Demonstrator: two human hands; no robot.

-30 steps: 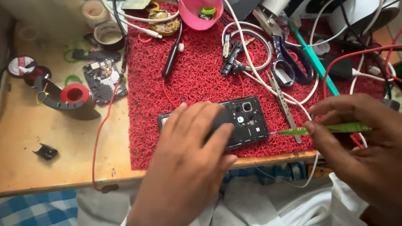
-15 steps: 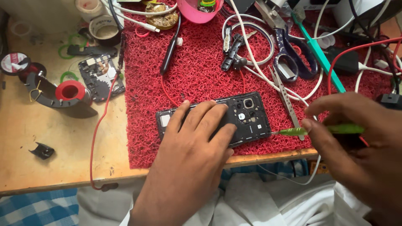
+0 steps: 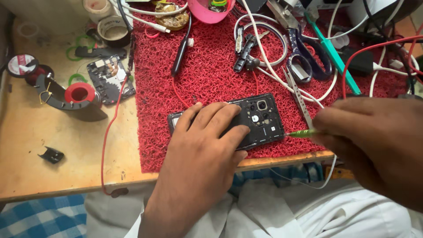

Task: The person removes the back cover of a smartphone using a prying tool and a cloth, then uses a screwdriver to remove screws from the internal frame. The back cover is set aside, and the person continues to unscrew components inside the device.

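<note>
Head view, looking down on a wooden workbench [image 3: 53,154] partly covered by a red looped mat [image 3: 207,75]. An opened black phone [image 3: 260,121], back cover off and internal parts exposed, lies flat near the front edge of the mat, just short of the bench's front edge. The left hand [image 3: 198,150] rests palm-down on the phone's left portion, fingers spread flat over it, pressing rather than clasping it. The right hand [image 3: 374,141] is closed around a green-handled screwdriver [image 3: 302,132], whose tip meets the phone's right edge; the hand is blurred and the finger positions cannot be made out. Containers: a pink bowl [image 3: 211,11] at the mat's rear edge holds small green and yellow items, too small to identify; a small dark round pot [image 3: 112,30] stands at the rear left of the bench, its contents unclear, with a white cup [image 3: 98,8] just behind it. A detached black phone frame [image 3: 110,79] lies on bare wood beside the mat's left edge, next to a red spool on a dark holder [image 3: 75,94]. Blue-handled scissors [image 3: 308,57], metal tweezers [image 3: 299,97] and white cables [image 3: 264,39] lie on the mat's rear right area. A thin red wire [image 3: 105,145] runs along the mat's left edge toward the front of the bench.
</note>
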